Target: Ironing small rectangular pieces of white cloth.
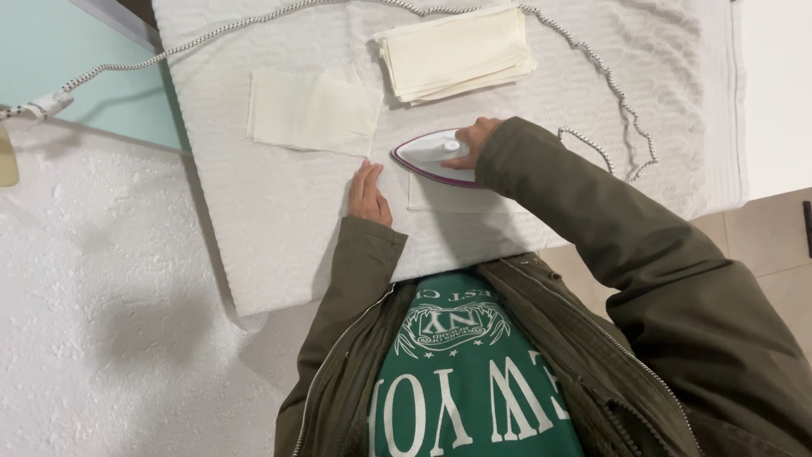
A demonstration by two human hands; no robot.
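My right hand (474,140) grips the handle of a white iron with a purple rim (423,155), which rests flat on a pale cloth piece (440,199) on the white towel-covered board (279,228). My left hand (368,195) lies flat on the board just left of that cloth piece, fingers together, holding nothing. A single cream cloth piece (313,110) lies farther back, left of the iron. A stack of several cream cloth pieces (457,52) sits at the back.
The iron's braided cord (609,85) loops across the board's back and right side, running off left to a plug end (38,107). A white textured surface (93,322) lies to the left, tiled floor (770,245) at right.
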